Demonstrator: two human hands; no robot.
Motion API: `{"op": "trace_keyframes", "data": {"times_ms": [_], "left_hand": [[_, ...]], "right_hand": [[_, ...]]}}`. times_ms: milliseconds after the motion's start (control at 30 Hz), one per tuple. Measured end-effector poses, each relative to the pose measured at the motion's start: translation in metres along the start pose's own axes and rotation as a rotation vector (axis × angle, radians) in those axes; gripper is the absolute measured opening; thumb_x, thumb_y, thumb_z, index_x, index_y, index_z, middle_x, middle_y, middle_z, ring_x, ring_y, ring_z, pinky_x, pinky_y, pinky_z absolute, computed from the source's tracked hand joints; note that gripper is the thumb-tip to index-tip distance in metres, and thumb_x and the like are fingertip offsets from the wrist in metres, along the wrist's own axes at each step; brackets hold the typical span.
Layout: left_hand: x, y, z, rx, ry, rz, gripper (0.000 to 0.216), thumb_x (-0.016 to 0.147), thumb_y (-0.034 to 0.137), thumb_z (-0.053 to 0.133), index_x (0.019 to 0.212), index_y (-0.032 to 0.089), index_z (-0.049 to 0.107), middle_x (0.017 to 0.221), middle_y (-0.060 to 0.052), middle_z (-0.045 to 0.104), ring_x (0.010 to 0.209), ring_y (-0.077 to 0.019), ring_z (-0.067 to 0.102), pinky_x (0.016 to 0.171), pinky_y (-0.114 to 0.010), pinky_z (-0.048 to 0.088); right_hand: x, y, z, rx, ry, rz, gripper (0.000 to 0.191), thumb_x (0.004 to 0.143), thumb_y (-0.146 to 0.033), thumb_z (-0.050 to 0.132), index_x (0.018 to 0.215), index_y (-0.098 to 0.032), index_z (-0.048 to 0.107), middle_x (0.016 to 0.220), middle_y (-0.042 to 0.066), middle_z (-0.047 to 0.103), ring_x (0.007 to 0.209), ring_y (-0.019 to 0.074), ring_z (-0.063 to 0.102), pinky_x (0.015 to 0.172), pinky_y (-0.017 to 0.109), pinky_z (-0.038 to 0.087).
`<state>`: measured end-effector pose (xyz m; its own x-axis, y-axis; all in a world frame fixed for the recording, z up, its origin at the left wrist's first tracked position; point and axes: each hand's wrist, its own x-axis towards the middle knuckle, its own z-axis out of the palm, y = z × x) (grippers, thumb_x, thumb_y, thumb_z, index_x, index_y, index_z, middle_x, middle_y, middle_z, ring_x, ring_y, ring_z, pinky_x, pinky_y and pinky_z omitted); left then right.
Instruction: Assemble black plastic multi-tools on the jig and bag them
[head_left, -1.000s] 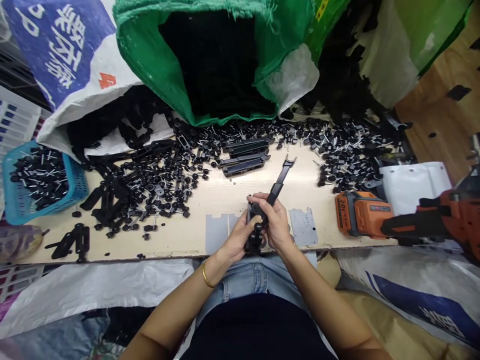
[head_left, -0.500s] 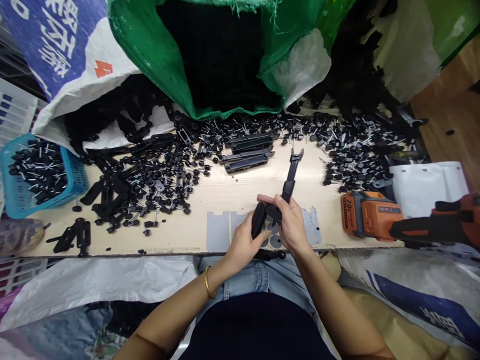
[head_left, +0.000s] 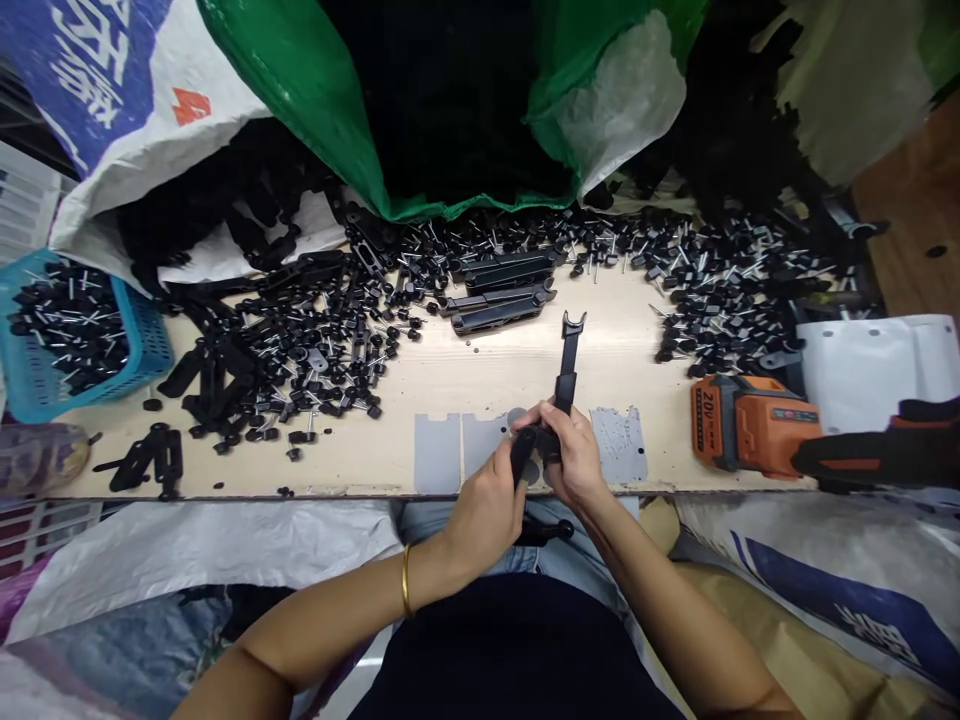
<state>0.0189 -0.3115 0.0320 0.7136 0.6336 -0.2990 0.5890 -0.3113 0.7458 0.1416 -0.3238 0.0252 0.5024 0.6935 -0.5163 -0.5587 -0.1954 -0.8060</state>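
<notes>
My left hand is closed around a short black plastic piece near the table's front edge. My right hand grips the lower end of a long black plastic bar, which points away from me and ends in a small fork with two prongs. Between the hands, the two black parts meet; fingers hide whether they are joined. Flat grey sheets are on the table below and beside the hands. Beyond them lie several similar black bars, side by side.
Heaps of black knobs with metal pins spread left and along the back. A blue basket of them stands left. An orange cordless tool lies right. A green sack opens at the back, beside a white sack.
Both hands have drawn closer together, bringing the black piece against the bar's lower end. The forked bar has shifted slightly left and toward me. The view has tilted a little.
</notes>
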Motion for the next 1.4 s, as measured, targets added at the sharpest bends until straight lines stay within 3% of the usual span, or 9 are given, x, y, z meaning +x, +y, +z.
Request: {"op": "trace_keyframes", "data": {"times_ms": [133, 300, 433, 600, 700, 900, 1133, 1267, 1400], "left_hand": [[-0.002, 0.001, -0.003, 0.006, -0.046, -0.009, 0.047, 0.086, 0.012, 0.044, 0.131, 0.013, 0.029, 0.115, -0.017, 0.061, 0.102, -0.0273, 0.064, 0.083, -0.041, 0.054], [0.002, 0.003, -0.008, 0.033, -0.139, -0.031, 0.048, 0.085, 0.011, 0.045, 0.131, 0.013, 0.029, 0.113, -0.017, 0.062, 0.099, -0.0276, 0.064, 0.082, -0.041, 0.054], [0.007, 0.009, -0.008, 0.114, -0.152, -0.134, 0.049, 0.083, 0.007, 0.043, 0.13, 0.01, 0.029, 0.113, -0.02, 0.061, 0.102, -0.0299, 0.063, 0.083, -0.044, 0.054], [0.013, 0.013, -0.012, 0.174, -0.235, -0.159, 0.05, 0.081, 0.005, 0.042, 0.13, 0.007, 0.029, 0.11, -0.021, 0.062, 0.096, -0.0307, 0.064, 0.08, -0.046, 0.054], [0.02, 0.014, -0.023, 0.164, -0.232, -0.101, 0.048, 0.084, 0.008, 0.041, 0.13, 0.009, 0.028, 0.107, -0.019, 0.062, 0.092, -0.0297, 0.065, 0.076, -0.045, 0.054], [0.04, 0.018, -0.044, 0.061, -0.28, 0.212, 0.043, 0.087, 0.014, 0.041, 0.128, 0.017, 0.031, 0.105, -0.01, 0.061, 0.092, -0.023, 0.064, 0.074, -0.037, 0.055], [0.031, 0.023, -0.011, 0.127, -0.085, 0.097, 0.045, 0.088, 0.014, 0.04, 0.13, 0.013, 0.023, 0.107, -0.016, 0.061, 0.091, -0.0257, 0.064, 0.073, -0.04, 0.055], [0.034, 0.018, -0.014, 0.14, -0.173, 0.062, 0.041, 0.086, 0.012, 0.043, 0.126, 0.015, 0.03, 0.099, -0.011, 0.063, 0.084, -0.024, 0.065, 0.069, -0.037, 0.054], [0.062, 0.0, -0.038, 0.12, -0.302, 0.138, 0.039, 0.086, 0.014, 0.048, 0.123, 0.017, 0.037, 0.101, -0.009, 0.064, 0.084, -0.0221, 0.065, 0.07, -0.034, 0.053]], "right_hand": [[-0.005, 0.002, 0.003, 0.033, 0.108, -0.053, 0.029, 0.075, -0.043, 0.062, 0.063, -0.017, 0.059, 0.06, 0.001, 0.063, 0.056, 0.0118, 0.053, 0.054, 0.024, 0.043], [-0.001, 0.0, 0.002, 0.027, 0.044, 0.026, 0.028, 0.071, -0.041, 0.065, 0.059, -0.016, 0.058, 0.057, 0.001, 0.061, 0.053, 0.0112, 0.052, 0.052, 0.024, 0.042], [0.002, 0.002, 0.006, 0.085, 0.096, -0.039, 0.028, 0.074, -0.04, 0.061, 0.06, -0.016, 0.059, 0.058, 0.001, 0.06, 0.055, 0.0113, 0.053, 0.054, 0.024, 0.043], [0.0, 0.007, 0.013, 0.137, 0.152, -0.03, 0.028, 0.075, -0.042, 0.062, 0.062, -0.017, 0.057, 0.06, 0.0, 0.059, 0.058, 0.0119, 0.054, 0.056, 0.025, 0.045], [0.0, -0.002, 0.011, 0.23, 0.157, -0.051, 0.024, 0.074, -0.039, 0.065, 0.066, -0.019, 0.054, 0.063, -0.002, 0.06, 0.061, 0.0112, 0.055, 0.058, 0.024, 0.045], [0.008, -0.035, -0.004, 0.196, 0.023, -0.101, 0.033, 0.078, -0.038, 0.063, 0.056, -0.019, 0.046, 0.06, -0.002, 0.055, 0.062, 0.0113, 0.054, 0.06, 0.024, 0.047], [0.013, -0.028, 0.0, 0.2, 0.149, -0.172, 0.036, 0.076, -0.035, 0.063, 0.052, -0.019, 0.041, 0.054, -0.002, 0.055, 0.053, 0.0105, 0.052, 0.053, 0.024, 0.044], [0.018, -0.018, 0.005, 0.191, 0.146, -0.147, 0.036, 0.078, -0.034, 0.06, 0.051, -0.019, 0.041, 0.055, -0.002, 0.055, 0.054, 0.0101, 0.052, 0.055, 0.024, 0.044], [0.022, -0.008, -0.005, 0.156, 0.185, -0.13, 0.029, 0.078, -0.041, 0.062, 0.062, -0.019, 0.05, 0.064, -0.003, 0.058, 0.062, 0.011, 0.055, 0.063, 0.025, 0.047]]}}
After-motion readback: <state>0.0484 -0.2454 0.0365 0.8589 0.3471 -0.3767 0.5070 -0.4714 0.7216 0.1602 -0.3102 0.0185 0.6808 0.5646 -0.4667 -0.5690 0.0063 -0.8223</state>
